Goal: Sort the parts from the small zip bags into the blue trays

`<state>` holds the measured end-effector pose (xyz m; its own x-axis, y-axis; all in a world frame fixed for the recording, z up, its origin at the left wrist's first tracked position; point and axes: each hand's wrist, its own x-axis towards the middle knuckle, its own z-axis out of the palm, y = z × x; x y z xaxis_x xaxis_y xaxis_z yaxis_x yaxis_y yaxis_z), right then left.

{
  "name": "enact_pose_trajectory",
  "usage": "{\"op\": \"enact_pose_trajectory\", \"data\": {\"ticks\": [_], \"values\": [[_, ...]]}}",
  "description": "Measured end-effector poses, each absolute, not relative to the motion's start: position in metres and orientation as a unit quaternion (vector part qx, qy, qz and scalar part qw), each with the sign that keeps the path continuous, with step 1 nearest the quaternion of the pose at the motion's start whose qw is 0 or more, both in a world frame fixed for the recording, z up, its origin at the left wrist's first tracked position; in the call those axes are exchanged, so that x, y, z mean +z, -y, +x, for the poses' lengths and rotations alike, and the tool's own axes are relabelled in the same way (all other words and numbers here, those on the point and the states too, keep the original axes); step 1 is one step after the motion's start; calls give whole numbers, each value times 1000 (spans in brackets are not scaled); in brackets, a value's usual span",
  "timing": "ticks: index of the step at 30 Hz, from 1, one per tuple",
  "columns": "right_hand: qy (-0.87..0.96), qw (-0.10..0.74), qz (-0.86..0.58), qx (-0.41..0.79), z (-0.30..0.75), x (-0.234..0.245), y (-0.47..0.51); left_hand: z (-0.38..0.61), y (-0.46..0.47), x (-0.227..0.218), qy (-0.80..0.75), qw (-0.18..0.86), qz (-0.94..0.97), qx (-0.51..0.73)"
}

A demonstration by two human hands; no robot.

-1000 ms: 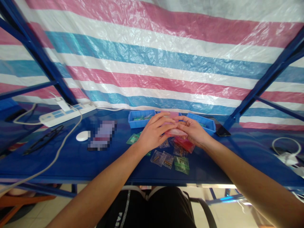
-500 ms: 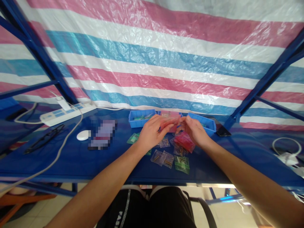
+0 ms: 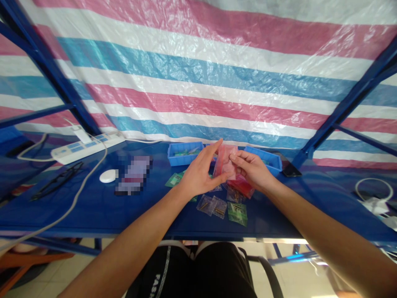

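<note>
My left hand (image 3: 200,171) and my right hand (image 3: 252,169) together hold a small pink plastic bag (image 3: 225,162) upright above the blue table (image 3: 93,207). The left thumb and fingers pinch its left side, the right fingers pinch its right edge. Below the hands lie several small bags: a red bag (image 3: 241,186), clear bags with small metal parts (image 3: 213,205), and green bags (image 3: 237,213). Behind the hands stand two blue trays, one at left (image 3: 182,155) and one at right (image 3: 266,159).
A white power strip (image 3: 83,147) with a cable lies at the back left, with a white round object (image 3: 108,176), black glasses (image 3: 56,182) and a blurred item (image 3: 133,175) nearby. A dark phone (image 3: 290,170) and a white coiled cable (image 3: 374,194) lie right. Striped tarpaulin hangs behind.
The pink bag has been lifted from lying low between my hands to standing upright; my left fingers have spread upward along it.
</note>
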<state>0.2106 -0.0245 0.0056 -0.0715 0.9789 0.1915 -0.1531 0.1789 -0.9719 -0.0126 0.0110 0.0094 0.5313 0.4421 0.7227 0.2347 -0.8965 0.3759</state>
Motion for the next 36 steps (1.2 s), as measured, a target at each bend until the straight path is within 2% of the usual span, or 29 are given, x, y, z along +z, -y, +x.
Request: {"op": "enact_pose_trajectory", "data": {"ticks": [4,9,13,19,36], "values": [[485,561,-376,555,211,11,24,-11,-8,16,-161,121,873,444],[487,555,-370,564,210,13,26,-12,-12,17,-126,62,880,454],[480,545,-374,576,209,11,28,-14,-18,11,-100,64,889,442],[502,510,-366,596,211,12,27,-15,-13,9,-157,57,870,463],[625,495,-344,496,215,9,30,-16,-12,4,-225,48,850,473]]}}
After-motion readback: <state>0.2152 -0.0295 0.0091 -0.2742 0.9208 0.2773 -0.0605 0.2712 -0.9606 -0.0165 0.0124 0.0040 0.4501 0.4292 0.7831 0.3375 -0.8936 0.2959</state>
